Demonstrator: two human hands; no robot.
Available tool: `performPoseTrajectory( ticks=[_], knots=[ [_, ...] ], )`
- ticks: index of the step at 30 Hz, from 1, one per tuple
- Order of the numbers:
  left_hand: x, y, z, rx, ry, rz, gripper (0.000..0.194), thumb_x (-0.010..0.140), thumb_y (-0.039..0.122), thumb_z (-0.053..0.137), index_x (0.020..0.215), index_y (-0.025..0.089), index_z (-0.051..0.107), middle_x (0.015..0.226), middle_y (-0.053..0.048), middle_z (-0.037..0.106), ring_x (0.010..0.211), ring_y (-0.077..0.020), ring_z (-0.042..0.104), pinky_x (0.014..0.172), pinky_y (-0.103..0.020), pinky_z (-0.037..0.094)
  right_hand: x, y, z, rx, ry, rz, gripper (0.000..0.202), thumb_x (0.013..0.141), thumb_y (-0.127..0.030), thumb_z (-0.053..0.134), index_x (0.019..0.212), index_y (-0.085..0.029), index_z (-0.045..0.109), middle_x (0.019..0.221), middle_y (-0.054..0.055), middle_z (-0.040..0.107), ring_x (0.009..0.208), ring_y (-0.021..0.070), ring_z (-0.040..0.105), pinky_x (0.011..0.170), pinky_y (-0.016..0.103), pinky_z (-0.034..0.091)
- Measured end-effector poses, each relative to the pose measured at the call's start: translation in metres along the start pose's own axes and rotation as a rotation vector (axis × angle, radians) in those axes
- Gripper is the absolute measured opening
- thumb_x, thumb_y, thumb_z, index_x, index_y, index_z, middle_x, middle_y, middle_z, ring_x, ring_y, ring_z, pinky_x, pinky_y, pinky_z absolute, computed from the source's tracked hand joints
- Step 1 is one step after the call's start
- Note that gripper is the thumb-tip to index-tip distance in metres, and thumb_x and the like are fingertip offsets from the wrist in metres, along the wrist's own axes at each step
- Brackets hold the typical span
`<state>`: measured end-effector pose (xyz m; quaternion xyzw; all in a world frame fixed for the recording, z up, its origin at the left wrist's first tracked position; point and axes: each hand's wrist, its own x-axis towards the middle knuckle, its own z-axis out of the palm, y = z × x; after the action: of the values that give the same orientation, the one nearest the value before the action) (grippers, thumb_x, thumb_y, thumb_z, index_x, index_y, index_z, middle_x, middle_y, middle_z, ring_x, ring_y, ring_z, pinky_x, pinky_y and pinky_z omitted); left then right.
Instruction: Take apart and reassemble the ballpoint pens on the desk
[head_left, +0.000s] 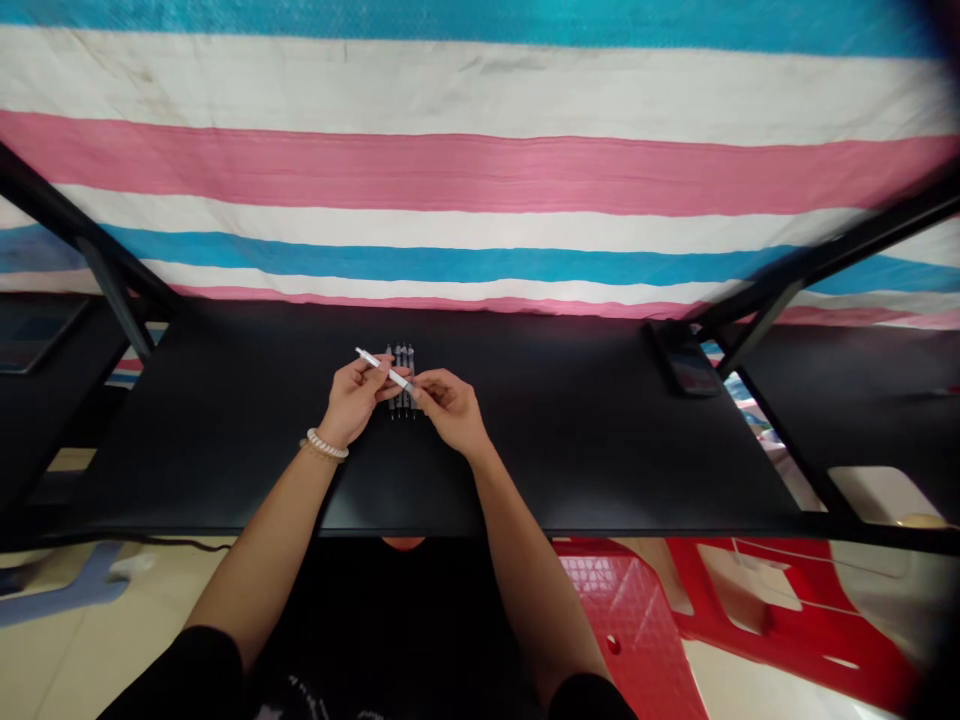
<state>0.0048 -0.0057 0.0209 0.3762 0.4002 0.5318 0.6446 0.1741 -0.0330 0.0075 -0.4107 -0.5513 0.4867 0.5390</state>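
Your worktop [225, 440] is a flat black surface running the whole width in front of you. A short row of about 4 dark pens [401, 380] lies side by side near its middle, and a dark phone [686, 368] rests well apart at the right rear.

Left hand [358, 398] and right hand [450, 408] gripping white pen [384, 369], pens [401, 380] beneath, black table [600, 440]

Makeshift workshop stall — striped tarp [480, 170] backdrop, black worktable [600, 440], plastic stools [750, 610].
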Motion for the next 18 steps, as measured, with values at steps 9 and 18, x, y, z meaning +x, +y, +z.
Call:
performPoseTrajectory(
  ticks=[9, 18],
  knots=[
    [-0.005, 0.000, 0.008, -0.067, -0.034, 0.057, 0.040, 0.071, 0.042, 0.090, 0.090, 0.015, 0.067, 0.092, -0.011, 0.079, 0.092, -0.0245, 0.078, 0.091, -0.043, 0.063, 0.000, 0.006, 0.000, -0.035, 0.009, -0.015, 0.025, 0.098, -0.045, 0.056, 0.105, -0.021, 0.059, 0.069, -0.004, 0.061, 0.049, 0.0073, 0.048, 0.048, 0.022, 0.040],
    [-0.004, -0.005, 0.011, -0.110, 0.044, 0.070, 0.042, 0.067, 0.043, 0.092, 0.087, 0.015, 0.068, 0.088, -0.010, 0.079, 0.087, -0.0212, 0.077, 0.086, -0.037, 0.063, -0.004, 0.013, 0.008, -0.359, 0.154, -0.249, 0.024, 0.098, -0.027, 0.053, 0.106, -0.020, 0.075, 0.083, 0.003, 0.075, 0.060, 0.0122, 0.067, 0.062, 0.027, 0.059]
  ],
)
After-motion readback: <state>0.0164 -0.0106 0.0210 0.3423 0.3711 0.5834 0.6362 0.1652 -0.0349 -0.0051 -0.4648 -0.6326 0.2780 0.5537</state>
